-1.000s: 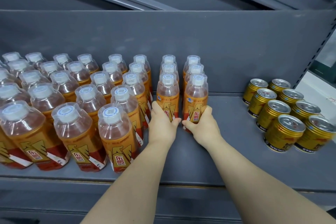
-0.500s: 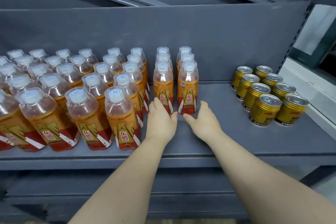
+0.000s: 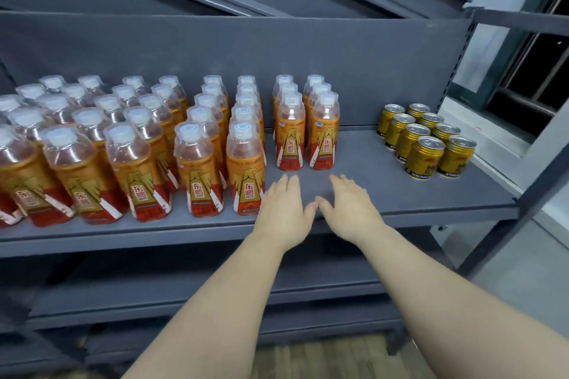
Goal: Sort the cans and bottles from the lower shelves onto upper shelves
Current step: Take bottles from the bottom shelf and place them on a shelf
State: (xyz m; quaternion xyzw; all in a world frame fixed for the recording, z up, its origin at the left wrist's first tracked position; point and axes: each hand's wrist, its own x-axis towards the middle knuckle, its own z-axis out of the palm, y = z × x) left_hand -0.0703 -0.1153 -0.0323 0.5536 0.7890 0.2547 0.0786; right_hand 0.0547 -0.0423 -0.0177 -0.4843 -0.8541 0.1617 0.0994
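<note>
Our left hand (image 3: 286,212) and right hand (image 3: 351,209), both empty, over the grey shelf (image 3: 385,194).
Nearest us the hands lie side by side above the shelf's front, fingers (image 3: 287,186) straight and slightly apart, gripping nothing, thumbs almost meeting. Just beyond our fingertips stand two short rows of orange bottles (image 3: 291,138), upright; more bottles (image 3: 200,169) crowd the shelf to the left. Farther right, well apart from them, gold cans (image 3: 425,144) cluster before the grey back panel (image 3: 277,49).
</note>
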